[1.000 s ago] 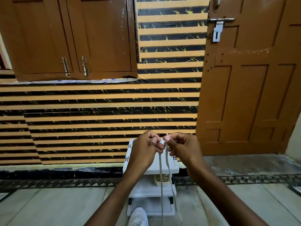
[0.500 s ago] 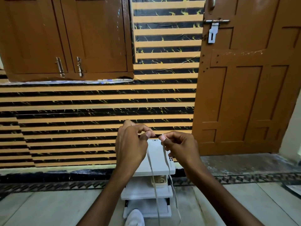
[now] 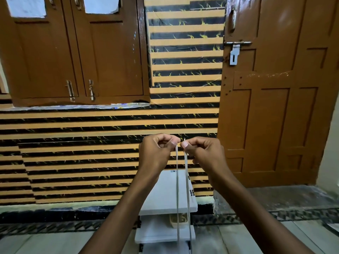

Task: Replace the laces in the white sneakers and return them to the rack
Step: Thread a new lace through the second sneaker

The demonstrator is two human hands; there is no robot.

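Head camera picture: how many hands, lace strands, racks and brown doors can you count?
Hands: 2, left hand and right hand
Lace strands: 2
White rack: 1
Brown cupboard doors: 2
Big brown door: 1
Total: 8

2 forearms forward, left hand (image 3: 156, 154) and right hand (image 3: 203, 153) close together, each in a fingertip pinch on lace (image 3: 177, 180)

At 6 o'clock the lace (image 3: 177, 189) ran off the bottom edge, and the rack (image 3: 165, 191) was partly hidden behind the left forearm (image 3: 126, 208).
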